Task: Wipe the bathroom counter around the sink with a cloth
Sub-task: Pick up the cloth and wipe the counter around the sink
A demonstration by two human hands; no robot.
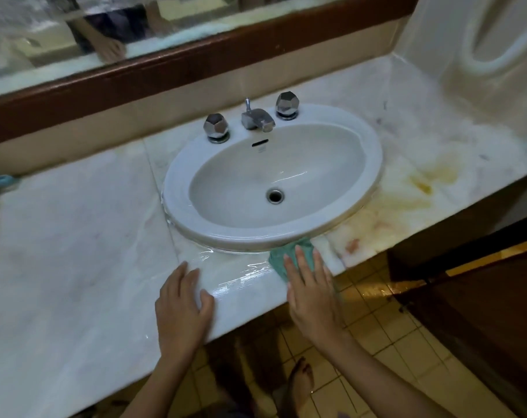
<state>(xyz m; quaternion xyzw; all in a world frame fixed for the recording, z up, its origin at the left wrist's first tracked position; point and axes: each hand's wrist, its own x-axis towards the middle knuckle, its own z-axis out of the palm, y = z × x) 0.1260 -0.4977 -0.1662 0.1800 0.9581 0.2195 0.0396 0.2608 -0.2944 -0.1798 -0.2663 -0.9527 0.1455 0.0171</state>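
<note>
Right hand (312,292) presses cloth (289,256) beside sink (177,188), apparently flat.

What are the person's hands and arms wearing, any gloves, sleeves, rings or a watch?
Nothing shows. The left hand and right hand are bare, with no gloves and no rings visible on the fingers. Both forearms are uncovered down to the frame's edge: no sleeves, watch or bracelet in view.
</note>
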